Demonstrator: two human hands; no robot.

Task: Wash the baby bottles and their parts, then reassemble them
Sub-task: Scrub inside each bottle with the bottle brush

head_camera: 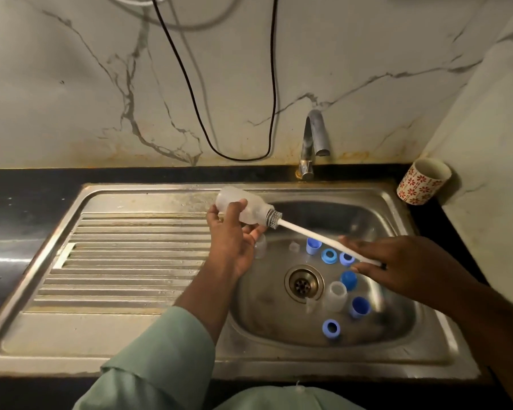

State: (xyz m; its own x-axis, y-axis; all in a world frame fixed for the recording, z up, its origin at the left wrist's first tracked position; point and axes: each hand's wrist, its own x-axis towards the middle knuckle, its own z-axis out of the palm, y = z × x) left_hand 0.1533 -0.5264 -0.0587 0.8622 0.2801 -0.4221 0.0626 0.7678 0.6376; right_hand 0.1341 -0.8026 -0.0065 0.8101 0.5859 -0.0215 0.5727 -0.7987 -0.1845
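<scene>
While the left hand curls its fingers around a clear bottle, the right hand pinches a white brush. Its bristles sit at the bottle's mouth. Blue rings lie below the fingers in the sink.

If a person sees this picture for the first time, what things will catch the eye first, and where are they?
First, the clear baby bottle that the left hand grips over the sink's left basin edge, with the bottle brush, held by the right hand, at its mouth. Next, the bright blue rings and caps scattered in the basin around the drain. At the far right corner stands a red-patterned cup.
</scene>
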